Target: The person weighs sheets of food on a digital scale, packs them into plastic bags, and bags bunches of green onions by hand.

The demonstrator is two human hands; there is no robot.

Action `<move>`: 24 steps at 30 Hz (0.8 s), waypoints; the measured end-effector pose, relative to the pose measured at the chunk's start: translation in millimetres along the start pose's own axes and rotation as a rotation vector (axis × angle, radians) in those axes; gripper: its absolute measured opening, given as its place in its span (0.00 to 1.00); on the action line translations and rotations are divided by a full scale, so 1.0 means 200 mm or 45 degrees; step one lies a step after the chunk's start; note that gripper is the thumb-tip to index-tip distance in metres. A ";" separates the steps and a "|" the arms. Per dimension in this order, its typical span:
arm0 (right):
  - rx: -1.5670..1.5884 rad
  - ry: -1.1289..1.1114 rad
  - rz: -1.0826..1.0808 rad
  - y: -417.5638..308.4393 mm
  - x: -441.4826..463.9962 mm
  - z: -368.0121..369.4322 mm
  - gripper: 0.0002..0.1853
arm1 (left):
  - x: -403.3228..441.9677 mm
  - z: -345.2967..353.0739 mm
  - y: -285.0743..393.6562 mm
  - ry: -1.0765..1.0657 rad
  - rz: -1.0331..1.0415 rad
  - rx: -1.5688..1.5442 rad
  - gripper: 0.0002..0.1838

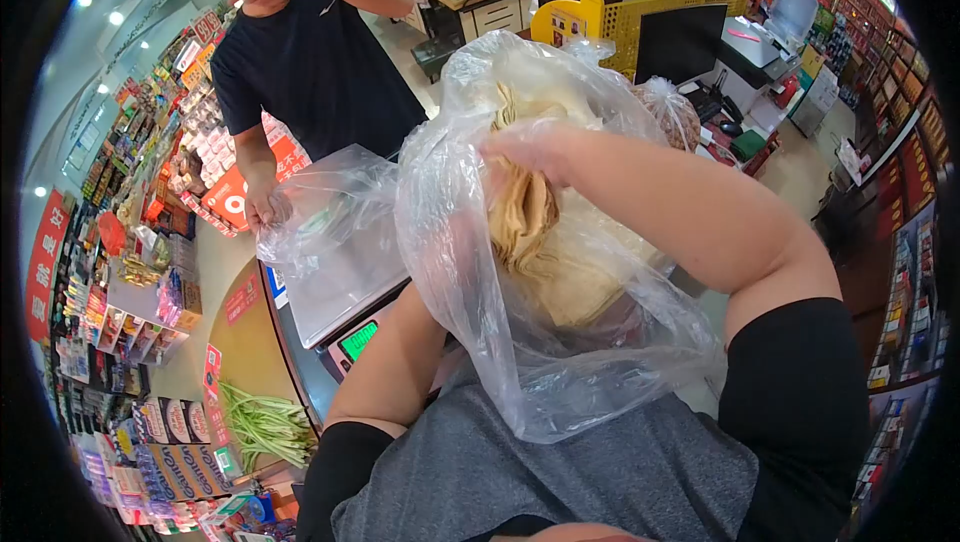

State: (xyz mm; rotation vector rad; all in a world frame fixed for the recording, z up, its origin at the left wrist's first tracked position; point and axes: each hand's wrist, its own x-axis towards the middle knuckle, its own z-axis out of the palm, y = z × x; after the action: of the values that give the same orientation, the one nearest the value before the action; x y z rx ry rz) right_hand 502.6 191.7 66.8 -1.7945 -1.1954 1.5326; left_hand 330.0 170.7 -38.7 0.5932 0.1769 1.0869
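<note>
A large clear plastic bag is in front of my chest, its mouth gaping toward me. Inside lie folded, pale yellow tofu skin sheets, thin and stacked in layers. My right hand reaches into the bag from the right, its fingers closed on the upper folds of the sheets. From the lower left my left forearm goes up to the bag's left side; cloudy plastic hides my left hand and its fingers. Beside that forearm stands a weighing scale with a green lit display.
Across the counter a person in a dark shirt holds a thin clear bag over the scale, other hand raised to the face. Long green vegetables lie on the counter. A monitor stands behind my bag; shop shelves line both sides.
</note>
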 end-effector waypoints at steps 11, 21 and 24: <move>0.159 0.462 -0.436 0.41 0.13 -0.05 0.23 | -0.08 -0.06 -0.03 -0.053 -0.159 -0.011 0.18; 1.427 0.037 -0.203 0.97 -0.76 -0.18 0.25 | -0.11 0.06 0.14 -0.215 0.054 0.949 0.32; 1.355 0.162 -0.101 1.20 -0.82 -0.12 0.26 | -0.05 0.19 -0.08 -0.795 0.361 1.699 0.33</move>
State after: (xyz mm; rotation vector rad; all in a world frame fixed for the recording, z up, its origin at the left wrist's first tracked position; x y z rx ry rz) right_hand 600.2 -62.5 -38.0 -1.0650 -0.2363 1.5247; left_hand 353.7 142.3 -16.5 2.1669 0.2629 0.8865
